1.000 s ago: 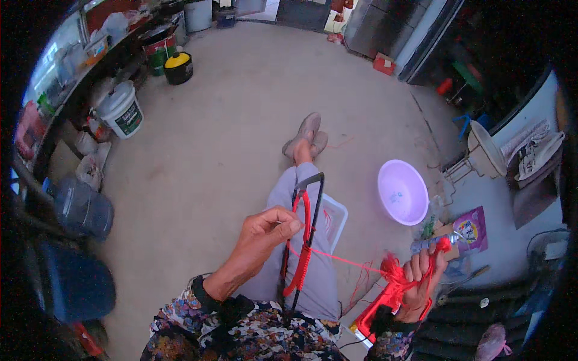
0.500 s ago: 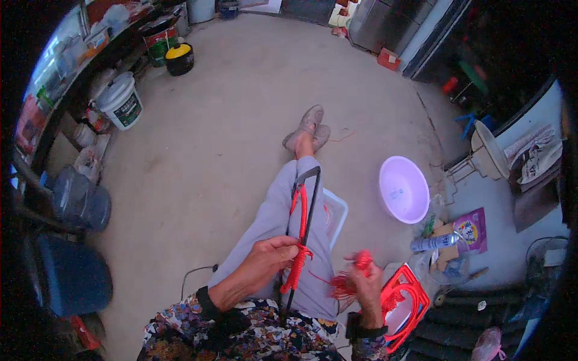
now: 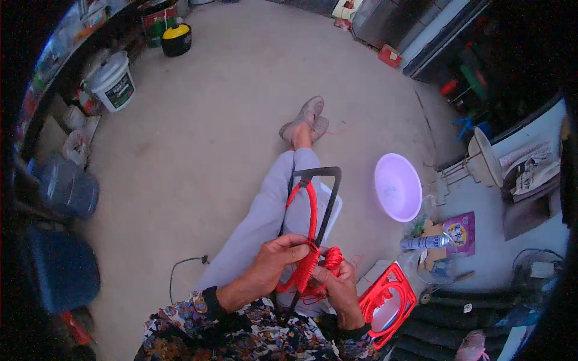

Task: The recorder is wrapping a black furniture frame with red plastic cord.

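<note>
A black angled metal frame (image 3: 333, 201) rises from my lap, with a red cord loop (image 3: 312, 207) hanging along it from near its top. My left hand (image 3: 277, 259) is closed, thumb and finger pinching the red cord loop where a tightly knotted section starts. Right beside it, my right hand (image 3: 341, 289) is closed around a wound bundle of red cord (image 3: 333, 259). Its fingertips are close to the knotted section, and some loose strands hang below. My fingers partly hide the cord between the two hands.
By my right hip, several red cord loops (image 3: 409, 295) lie over a pale container. A purple basin (image 3: 398, 186), a spray can (image 3: 425, 242) and a purple packet (image 3: 460, 233) are on the right. At left stand a lidded white bucket (image 3: 113, 84) and a blue bin (image 3: 63, 271).
My right hand has come left and up with the cord bundle, from beside my thigh to the knotted section. The black frame now leans more to the right; my left hand keeps its pinch.
</note>
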{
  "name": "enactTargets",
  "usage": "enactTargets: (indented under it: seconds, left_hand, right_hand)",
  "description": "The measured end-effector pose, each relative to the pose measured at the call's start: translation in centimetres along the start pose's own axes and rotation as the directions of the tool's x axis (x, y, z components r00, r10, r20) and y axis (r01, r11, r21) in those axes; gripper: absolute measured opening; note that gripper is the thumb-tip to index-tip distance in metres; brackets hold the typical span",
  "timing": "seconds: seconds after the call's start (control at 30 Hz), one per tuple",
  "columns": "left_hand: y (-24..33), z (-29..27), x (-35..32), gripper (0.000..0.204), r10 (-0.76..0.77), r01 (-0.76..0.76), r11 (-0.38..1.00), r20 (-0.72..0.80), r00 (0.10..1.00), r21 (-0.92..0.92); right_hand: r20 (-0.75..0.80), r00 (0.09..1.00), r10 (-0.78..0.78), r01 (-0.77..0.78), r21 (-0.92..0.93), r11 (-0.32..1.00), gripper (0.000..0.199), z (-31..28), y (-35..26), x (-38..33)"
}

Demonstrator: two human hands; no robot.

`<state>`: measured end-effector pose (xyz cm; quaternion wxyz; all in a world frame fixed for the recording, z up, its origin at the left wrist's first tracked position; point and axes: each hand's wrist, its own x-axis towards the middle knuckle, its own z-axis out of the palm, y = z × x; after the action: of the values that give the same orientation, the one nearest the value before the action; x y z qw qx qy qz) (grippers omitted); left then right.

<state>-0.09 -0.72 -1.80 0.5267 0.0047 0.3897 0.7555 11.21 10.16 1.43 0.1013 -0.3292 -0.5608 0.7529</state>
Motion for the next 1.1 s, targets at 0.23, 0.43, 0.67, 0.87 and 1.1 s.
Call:
enactTargets:
  seconds: [0.23,0.43,0.67,0.87,1.1]
  left_hand:
    - [-0.3,-0.5,0.4,0.022,0.033,-0.032,0.994,-0.011,0.999,0.105]
    - [0.2,-0.9,0.6,0.022,-0.036,0.036,0.998,-0.005,0.999,0.055]
    - [0.2,-0.7,0.7,0.024,-0.138,0.154,0.965,0.089,0.987,-0.211]
    - [-0.1,-1.2,1.2,0.024,-0.095,0.151,0.920,0.167,0.981,-0.363]
    - [-0.4,-1.4,1.2,0.023,-0.135,0.181,0.890,0.137,0.981,-0.419]
  right_hand:
    - [-0.095,0.995,0.016,-0.023,-0.076,0.997,0.019,0.0,0.2,0.3]
    - [-0.194,0.980,-0.051,0.045,-0.038,0.998,0.012,-1.5,-1.0,0.0]
    - [-0.167,0.982,-0.085,0.068,-0.104,0.992,0.011,-1.7,-1.8,0.4]
    - [-0.204,0.977,-0.058,0.057,-0.014,0.998,0.015,0.5,-1.3,1.6]
    - [0.099,0.984,0.147,-0.167,0.235,0.958,0.036,-1.4,0.6,1.2]
